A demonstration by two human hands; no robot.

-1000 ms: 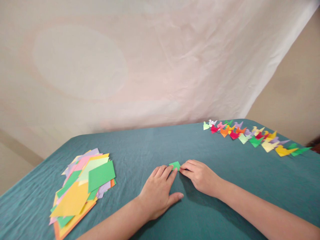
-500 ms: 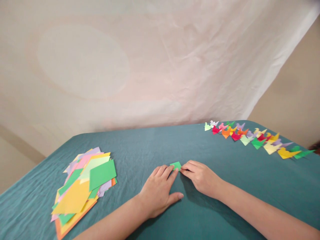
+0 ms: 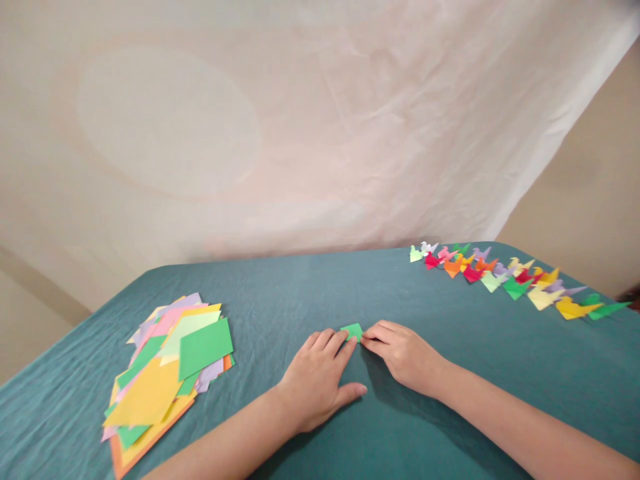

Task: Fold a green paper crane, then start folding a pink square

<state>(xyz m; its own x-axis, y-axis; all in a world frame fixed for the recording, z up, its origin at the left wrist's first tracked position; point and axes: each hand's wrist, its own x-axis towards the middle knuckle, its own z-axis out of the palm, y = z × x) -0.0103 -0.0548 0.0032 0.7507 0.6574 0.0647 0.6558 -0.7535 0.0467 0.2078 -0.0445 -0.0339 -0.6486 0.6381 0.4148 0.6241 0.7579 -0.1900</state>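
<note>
A small folded green paper [image 3: 353,330] lies on the teal tablecloth [image 3: 280,300] in the middle of the table. My left hand [image 3: 317,383] rests flat on the cloth, fingers stretched out, with its fingertips pressing the paper's left side. My right hand [image 3: 403,355] is curled, and its fingertips pinch the paper's right edge. Most of the paper is hidden under the fingers.
A loose pile of coloured paper squares [image 3: 167,363] lies at the left. A row of several folded paper figures [image 3: 505,277] in many colours runs along the far right edge. A pale cloth backdrop [image 3: 300,120] hangs behind the table.
</note>
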